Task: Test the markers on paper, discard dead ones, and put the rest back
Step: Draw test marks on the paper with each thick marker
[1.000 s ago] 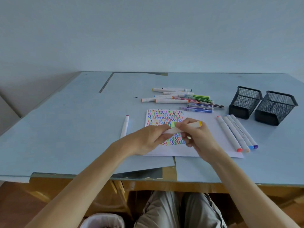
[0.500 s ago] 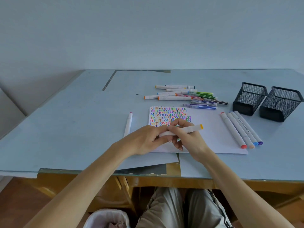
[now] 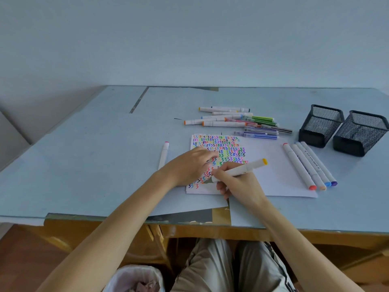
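Observation:
A white sheet of paper (image 3: 275,167) lies in front of me, its left part filled with coloured squiggles. My right hand (image 3: 242,187) grips a white marker with a yellow end (image 3: 244,167), its tip down on the paper's lower left. My left hand (image 3: 189,165) rests on the squiggles just left of it, fingers curled, and seems to pinch a small grey cap. A pile of several markers (image 3: 231,121) lies behind the paper. Several white markers (image 3: 309,165) lie side by side on the paper's right edge. One marker with a red end (image 3: 163,154) lies alone left of the paper.
Two black mesh pen holders (image 3: 321,125) (image 3: 360,133) stand at the right of the blue table. A bin with a pink liner (image 3: 134,279) sits on the floor below the table's front edge, by my knees.
Both hands held the yellow-ended marker level above the paper. They have since parted: the right hand tilted the marker tip down onto the paper, and the left hand drew away to the left.

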